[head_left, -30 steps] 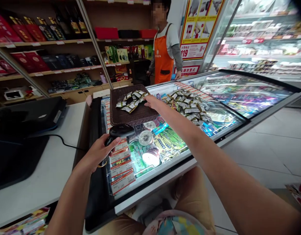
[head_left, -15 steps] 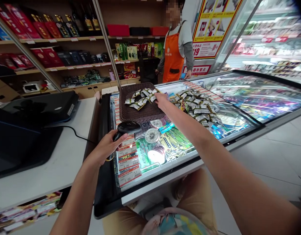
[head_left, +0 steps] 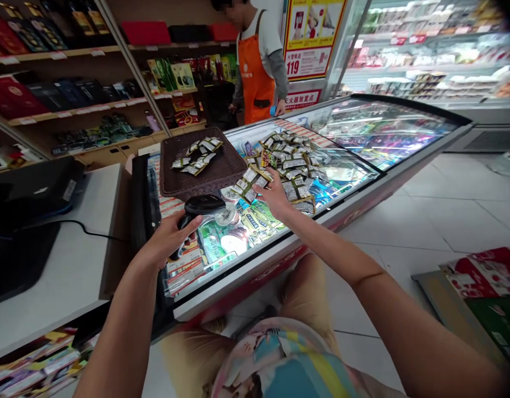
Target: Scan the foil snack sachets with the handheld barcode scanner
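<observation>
My left hand [head_left: 172, 235] is wrapped round the handle of a black barcode scanner [head_left: 203, 205], its head over the freezer's glass top. My right hand [head_left: 273, 194] is closed on small silver-and-gold snack packets [head_left: 251, 182], held above the glass; how many I cannot tell. Behind that hand lies a heap of similar packets [head_left: 294, 160] on the freezer lid. A dark brown woven basket [head_left: 234, 164] stands on the lid to the left, with several such packets [head_left: 196, 155] inside.
The chest freezer [head_left: 350, 157] runs away to the right. On the left is a white counter [head_left: 93, 221] with a black device and a cable. A person in an orange apron [head_left: 257, 74] stands behind the freezer. Boxes [head_left: 482, 293] sit on the floor at right.
My right hand has left the basket and moved right to the heap's near side, now with packets in it. The view has turned right. The scanner stays in my left hand.
</observation>
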### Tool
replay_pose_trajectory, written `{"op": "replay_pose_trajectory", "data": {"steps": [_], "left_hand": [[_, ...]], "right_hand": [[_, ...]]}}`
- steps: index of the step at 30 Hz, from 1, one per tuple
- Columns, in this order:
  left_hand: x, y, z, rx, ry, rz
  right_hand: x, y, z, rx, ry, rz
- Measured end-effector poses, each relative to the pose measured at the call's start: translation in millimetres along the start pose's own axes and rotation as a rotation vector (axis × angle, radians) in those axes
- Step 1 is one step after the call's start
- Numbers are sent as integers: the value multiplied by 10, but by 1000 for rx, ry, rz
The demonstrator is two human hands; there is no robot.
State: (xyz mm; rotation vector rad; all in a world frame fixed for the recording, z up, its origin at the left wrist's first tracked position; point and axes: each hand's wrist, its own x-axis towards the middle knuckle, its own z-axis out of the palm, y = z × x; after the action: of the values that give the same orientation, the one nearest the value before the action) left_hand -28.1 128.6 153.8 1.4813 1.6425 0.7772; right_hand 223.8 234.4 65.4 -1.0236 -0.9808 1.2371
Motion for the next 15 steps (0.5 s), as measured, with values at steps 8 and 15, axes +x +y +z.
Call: {"op": "replay_pose_trajectory", "data": {"steps": [8,15], "left_hand": [[18,239,269,73,-28,51],[16,350,400,109,-35,68]], "right_hand": [[-138,270,-364,49,35,105],[-226,363,-432,93,34,140]]}}
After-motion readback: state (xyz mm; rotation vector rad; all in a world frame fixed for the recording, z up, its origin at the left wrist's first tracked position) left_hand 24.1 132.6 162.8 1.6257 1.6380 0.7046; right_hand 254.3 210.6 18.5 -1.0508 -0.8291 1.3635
